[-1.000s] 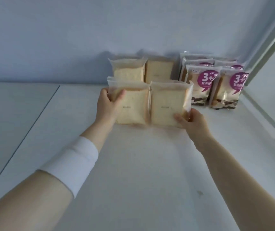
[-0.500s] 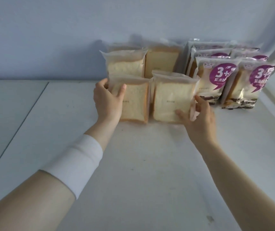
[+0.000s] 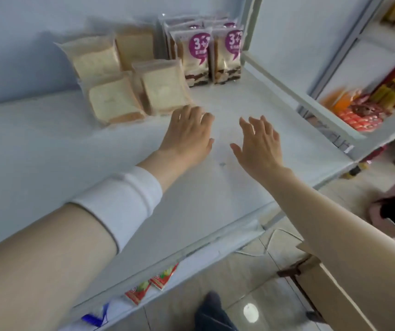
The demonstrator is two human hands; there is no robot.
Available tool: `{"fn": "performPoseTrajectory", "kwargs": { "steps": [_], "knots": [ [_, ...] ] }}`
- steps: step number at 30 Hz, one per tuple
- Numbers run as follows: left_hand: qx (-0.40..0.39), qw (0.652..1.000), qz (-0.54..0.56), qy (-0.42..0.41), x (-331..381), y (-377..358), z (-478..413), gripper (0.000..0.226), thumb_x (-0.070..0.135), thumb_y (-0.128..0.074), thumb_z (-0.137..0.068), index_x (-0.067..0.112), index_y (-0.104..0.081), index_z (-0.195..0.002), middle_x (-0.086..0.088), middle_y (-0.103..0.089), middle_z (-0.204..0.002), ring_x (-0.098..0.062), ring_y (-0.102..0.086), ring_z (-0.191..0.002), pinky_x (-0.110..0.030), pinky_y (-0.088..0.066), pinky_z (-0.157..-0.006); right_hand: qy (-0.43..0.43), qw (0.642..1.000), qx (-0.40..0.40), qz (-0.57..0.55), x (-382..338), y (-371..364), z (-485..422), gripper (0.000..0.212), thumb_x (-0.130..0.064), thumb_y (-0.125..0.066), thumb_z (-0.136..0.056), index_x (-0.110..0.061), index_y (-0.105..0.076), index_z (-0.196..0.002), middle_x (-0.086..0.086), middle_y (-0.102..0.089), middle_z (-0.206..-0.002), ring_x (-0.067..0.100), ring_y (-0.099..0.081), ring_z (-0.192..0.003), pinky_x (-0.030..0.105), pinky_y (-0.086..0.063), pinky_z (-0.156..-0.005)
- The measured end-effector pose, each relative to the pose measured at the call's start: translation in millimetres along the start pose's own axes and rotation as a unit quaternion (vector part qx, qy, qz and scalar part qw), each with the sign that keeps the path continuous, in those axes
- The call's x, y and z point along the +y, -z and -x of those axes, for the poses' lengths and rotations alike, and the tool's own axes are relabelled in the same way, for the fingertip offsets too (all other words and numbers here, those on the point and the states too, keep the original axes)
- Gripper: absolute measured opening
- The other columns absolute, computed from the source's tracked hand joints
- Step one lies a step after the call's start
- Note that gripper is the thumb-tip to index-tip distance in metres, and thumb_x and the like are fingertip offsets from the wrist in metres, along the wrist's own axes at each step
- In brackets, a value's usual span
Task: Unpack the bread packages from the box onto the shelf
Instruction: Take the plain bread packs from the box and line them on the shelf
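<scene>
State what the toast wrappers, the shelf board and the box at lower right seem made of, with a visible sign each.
Toast wrappers: thin clear plastic film, faintly glossy; the slices show through.
Shelf board: smooth matte white, perhaps painted metal or laminate; the look leaves it open.
Box: matte brown cardboard, with a folded flap edge.

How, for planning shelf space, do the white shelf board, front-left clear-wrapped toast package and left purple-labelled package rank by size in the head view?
1. white shelf board
2. front-left clear-wrapped toast package and left purple-labelled package: similar, toast nearer, so unranked.
</scene>
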State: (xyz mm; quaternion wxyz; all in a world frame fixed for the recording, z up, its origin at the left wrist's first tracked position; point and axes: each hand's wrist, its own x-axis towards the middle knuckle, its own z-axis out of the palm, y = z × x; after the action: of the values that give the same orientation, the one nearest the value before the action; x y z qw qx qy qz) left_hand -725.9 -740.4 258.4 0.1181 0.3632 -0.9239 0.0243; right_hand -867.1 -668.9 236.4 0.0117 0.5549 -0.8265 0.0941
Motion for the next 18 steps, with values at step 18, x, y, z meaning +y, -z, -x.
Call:
{"fn": "performPoseTrajectory", "kwargs": {
  "steps": [18],
  "knots": [
    [-0.219,0.907,-0.046,-0.358,508.0,-146.9,1.6,0.039,0.033,-0.045,-0.093,0.008,-0.043,-0.123,-0.017,-0.049,-0.129,-0.034,-0.043,-0.121,-0.041,-0.032,-0.100,-0.343,0.926,-0.142,0.069,437.4,-21.8,317.0,0.054,-0.028,-0.042,-0.095,-0.012,-0.025,-0.144,0.014,-0.027,-0.150,0.035,-0.010,-0.143,0.053,-0.013,-0.115]
  ]
}}
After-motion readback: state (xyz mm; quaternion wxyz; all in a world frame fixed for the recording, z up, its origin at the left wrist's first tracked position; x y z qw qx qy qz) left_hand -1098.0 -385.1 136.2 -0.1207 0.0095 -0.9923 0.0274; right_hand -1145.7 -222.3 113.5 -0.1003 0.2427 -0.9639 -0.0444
